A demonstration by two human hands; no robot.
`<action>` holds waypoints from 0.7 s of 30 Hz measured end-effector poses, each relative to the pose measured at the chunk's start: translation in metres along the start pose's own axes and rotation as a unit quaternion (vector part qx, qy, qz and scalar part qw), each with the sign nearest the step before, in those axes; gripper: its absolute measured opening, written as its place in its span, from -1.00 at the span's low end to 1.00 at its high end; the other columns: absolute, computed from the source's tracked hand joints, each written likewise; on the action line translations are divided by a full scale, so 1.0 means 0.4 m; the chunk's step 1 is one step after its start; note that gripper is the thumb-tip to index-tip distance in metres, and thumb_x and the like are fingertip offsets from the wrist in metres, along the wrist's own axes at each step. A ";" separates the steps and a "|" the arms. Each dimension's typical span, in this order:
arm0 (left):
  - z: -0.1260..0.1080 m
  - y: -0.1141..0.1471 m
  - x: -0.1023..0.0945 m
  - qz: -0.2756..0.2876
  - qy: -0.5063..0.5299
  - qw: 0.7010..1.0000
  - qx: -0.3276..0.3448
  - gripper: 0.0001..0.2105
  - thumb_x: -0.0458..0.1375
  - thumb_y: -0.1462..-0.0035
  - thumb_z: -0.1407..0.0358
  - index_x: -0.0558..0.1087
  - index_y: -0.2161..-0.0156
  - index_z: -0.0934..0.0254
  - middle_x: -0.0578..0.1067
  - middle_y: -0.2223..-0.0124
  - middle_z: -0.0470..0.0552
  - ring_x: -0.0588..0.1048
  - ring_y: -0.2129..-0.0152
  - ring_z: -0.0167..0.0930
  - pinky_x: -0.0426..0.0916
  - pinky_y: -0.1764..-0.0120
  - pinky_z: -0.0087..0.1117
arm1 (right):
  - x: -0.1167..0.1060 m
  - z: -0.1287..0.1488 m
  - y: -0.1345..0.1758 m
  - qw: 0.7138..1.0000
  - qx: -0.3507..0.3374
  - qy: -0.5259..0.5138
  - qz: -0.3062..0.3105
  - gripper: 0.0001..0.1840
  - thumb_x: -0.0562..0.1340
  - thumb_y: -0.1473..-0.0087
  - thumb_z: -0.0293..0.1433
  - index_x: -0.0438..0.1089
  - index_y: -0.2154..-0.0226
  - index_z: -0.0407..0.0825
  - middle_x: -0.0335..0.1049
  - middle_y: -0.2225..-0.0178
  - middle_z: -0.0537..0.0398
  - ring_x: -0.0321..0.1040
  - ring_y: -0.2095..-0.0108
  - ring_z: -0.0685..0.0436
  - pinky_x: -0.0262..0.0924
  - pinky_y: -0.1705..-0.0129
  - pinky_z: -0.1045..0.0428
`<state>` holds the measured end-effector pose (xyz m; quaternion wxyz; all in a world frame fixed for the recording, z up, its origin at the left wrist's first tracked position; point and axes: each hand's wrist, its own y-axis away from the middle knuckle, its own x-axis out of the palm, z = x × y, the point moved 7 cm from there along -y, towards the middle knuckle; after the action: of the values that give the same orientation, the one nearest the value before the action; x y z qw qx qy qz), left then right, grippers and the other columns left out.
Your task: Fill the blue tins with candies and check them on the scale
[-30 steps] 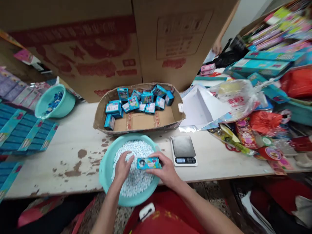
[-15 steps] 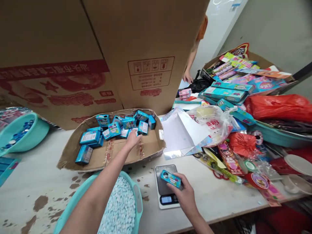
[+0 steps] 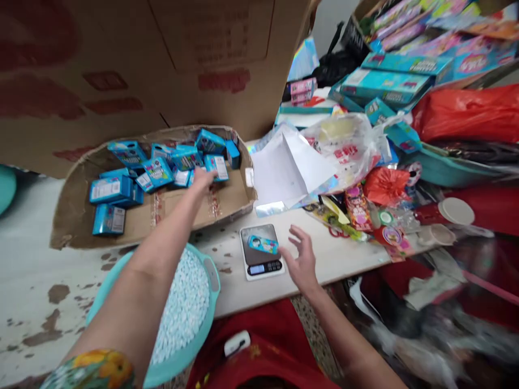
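Observation:
My left hand (image 3: pixel 201 179) reaches into a cut-down cardboard tray (image 3: pixel 133 233) and touches the small blue boxes (image 3: pixel 160 171) heaped there. Its fingers are blurred and partly hidden against the boxes, so I cannot make out a grip. On a small digital kitchen scale (image 3: pixel 264 267) lies one blue box (image 3: pixel 263 244). Just to the right of it my right hand (image 3: pixel 300 259) is open, fingers spread, holding nothing. Below my left forearm stands a turquoise basin (image 3: pixel 213 281) filled with pale blue and white candy-like pellets (image 3: pixel 186 308).
A large carton (image 3: pixel 133 65) rises behind the tray. White paper (image 3: pixel 290 162), a plastic bag (image 3: pixel 348 156), flat turquoise boxes (image 3: pixel 385 86) and a red bag (image 3: pixel 466 116) crowd the right side. The table's front edge (image 3: pixel 292 293) runs below the scale.
My right hand has let go of the blue box, which now lies on the scale, and its fingers have spread. My left hand stays among the boxes. The view has tipped downward.

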<state>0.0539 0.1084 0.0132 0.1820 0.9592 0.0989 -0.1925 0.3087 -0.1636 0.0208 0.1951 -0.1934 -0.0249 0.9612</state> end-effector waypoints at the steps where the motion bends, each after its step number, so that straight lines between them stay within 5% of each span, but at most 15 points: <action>1: -0.014 0.020 -0.048 -0.004 -0.020 0.999 0.024 -0.60 0.23 0.08 0.41 0.28 0.11 0.53 0.42 0.05 0.21 0.41 0.10 -0.26 0.27 0.05 -0.13 | -0.026 0.022 -0.003 0.999 -0.009 0.007 -0.033 -0.49 0.27 -0.04 -0.32 0.20 -0.05 0.02 0.21 -0.03 -0.10 0.23 -0.05 -0.23 0.28 0.00 -0.20; 5: -0.097 0.209 -0.247 0.024 -0.095 0.971 0.218 -0.56 0.23 0.06 0.37 0.33 0.04 0.54 0.35 -0.03 0.04 0.24 -0.08 -0.23 0.00 -0.14 -0.07 | -0.037 0.198 -0.018 0.992 -0.106 0.030 -0.056 -0.55 0.29 -0.03 -0.36 0.27 0.00 0.07 0.28 0.03 -0.04 0.25 -0.03 -0.21 0.24 -0.04 -0.19; 7: -0.107 0.355 -0.309 0.076 -0.080 0.955 0.274 -0.57 0.30 0.13 0.37 0.40 0.09 0.44 0.43 0.10 0.02 0.38 0.07 -0.26 0.18 -0.07 -0.12 | 0.033 0.310 -0.015 0.985 -0.168 0.040 0.013 -0.41 0.35 0.06 -0.34 0.24 -0.05 0.10 0.25 -0.05 -0.03 0.18 -0.11 -0.25 0.14 -0.12 -0.21; 9: -0.068 0.480 -0.341 0.146 -0.016 0.960 0.240 -0.55 0.39 0.30 0.42 0.47 0.17 0.32 0.49 0.21 0.01 0.44 0.23 -0.28 0.32 0.04 -0.24 | 0.153 0.382 0.011 0.972 -0.173 0.039 0.156 -0.27 0.40 0.13 -0.30 0.19 -0.11 0.08 0.25 -0.08 -0.03 0.18 -0.11 -0.29 0.14 -0.12 -0.19; 11: 0.013 0.552 -0.372 0.177 0.054 0.967 0.175 -0.54 0.41 0.37 0.41 0.49 0.22 0.26 0.51 0.23 0.04 0.46 0.26 -0.26 0.34 0.08 -0.26 | 0.279 0.405 0.075 0.943 -0.133 0.004 0.305 -0.32 0.38 0.11 -0.25 0.23 -0.09 0.07 0.37 0.04 0.03 0.33 0.04 -0.23 0.24 0.01 -0.11; 13: 0.126 0.560 -0.433 0.116 0.070 0.980 0.147 -0.59 0.36 0.22 0.28 0.47 0.16 0.23 0.50 0.18 0.07 0.45 0.20 -0.23 0.32 0.04 -0.21 | 0.369 0.390 0.157 0.919 -0.077 -0.031 0.387 -0.48 0.36 0.10 -0.20 0.34 0.05 0.06 0.44 0.20 0.12 0.39 0.20 -0.14 0.27 0.13 -0.02; 16: 0.336 0.505 -0.539 -0.060 -0.111 0.983 0.135 -0.61 0.11 -0.07 0.10 0.38 0.03 0.25 0.45 0.06 0.14 0.38 0.06 -0.17 0.20 -0.06 -0.10 | 0.424 0.331 0.275 0.911 0.008 -0.060 0.407 -0.59 0.40 0.17 -0.18 0.38 0.26 0.00 0.40 0.33 0.19 0.35 0.29 -0.08 0.25 0.23 0.05; 19: 0.521 0.454 -0.536 -0.082 -0.333 0.936 0.076 -0.53 0.04 -0.09 0.02 0.38 0.03 0.36 0.39 0.01 0.30 0.29 -0.01 -0.02 0.12 -0.05 0.04 | 0.429 0.275 0.364 0.902 0.107 -0.102 0.406 -0.55 0.42 0.21 -0.21 0.33 0.26 0.00 0.35 0.40 0.24 0.31 0.37 -0.02 0.24 0.33 0.10; 21: 0.578 0.452 -0.488 -0.064 -0.388 0.917 0.062 -0.50 -0.01 -0.12 -0.02 0.38 0.03 0.36 0.39 0.04 0.32 0.31 0.02 -0.01 0.16 -0.01 0.02 | 0.424 0.258 0.389 0.900 0.149 -0.135 0.387 -0.50 0.42 0.21 -0.23 0.31 0.20 0.02 0.36 0.39 0.24 0.31 0.38 -0.01 0.24 0.32 0.10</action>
<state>-0.1530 -0.1699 -0.0502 0.1331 0.8101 0.0696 -0.5667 0.0687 -0.2391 0.0355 -0.1708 -0.0253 0.1691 0.9703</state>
